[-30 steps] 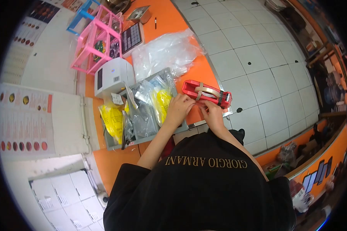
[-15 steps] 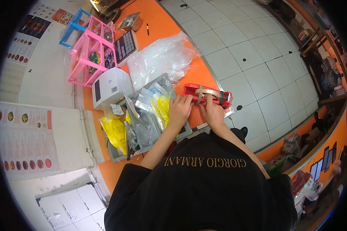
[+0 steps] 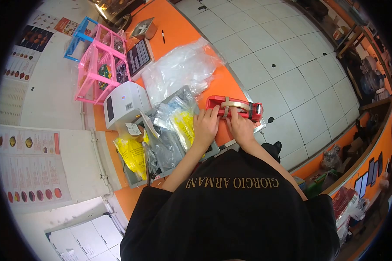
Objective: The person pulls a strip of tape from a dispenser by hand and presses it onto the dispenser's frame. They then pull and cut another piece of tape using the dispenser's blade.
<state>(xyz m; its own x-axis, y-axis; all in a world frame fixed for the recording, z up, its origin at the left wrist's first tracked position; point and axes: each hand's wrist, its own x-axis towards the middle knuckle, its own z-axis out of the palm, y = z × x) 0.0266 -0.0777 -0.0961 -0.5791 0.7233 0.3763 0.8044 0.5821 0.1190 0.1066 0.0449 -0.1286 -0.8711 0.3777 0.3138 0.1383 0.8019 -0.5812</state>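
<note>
A red tape dispenser point(image 3: 213, 101) lies at the right edge of the orange counter, a roll of tape point(image 3: 236, 105) seated inside it. My left hand point(image 3: 206, 127) is closed, fingertips against the dispenser's near side at its left end. Beside it, my right hand point(image 3: 241, 127) has its fingers curled at the near wall, by the roll. Whether any strip of tape is between the fingertips is too small to see. Just left of my left hand, a grey divided bin point(image 3: 167, 157) holds plastic bags, among them a yellow bag point(image 3: 183, 127).
Clear plastic bags point(image 3: 178, 69) are spread on the orange counter point(image 3: 164, 17). A white label printer point(image 3: 125, 104), a keypad device point(image 3: 139, 57), pink baskets point(image 3: 91, 82) and a pen point(image 3: 163, 36) stand or lie farther along. Tiled floor point(image 3: 283, 87) runs to the right.
The view has shifted slightly. Both hands stay at the tape dispenser, with the left fingers moved only a little; the dispenser keeps its place.
</note>
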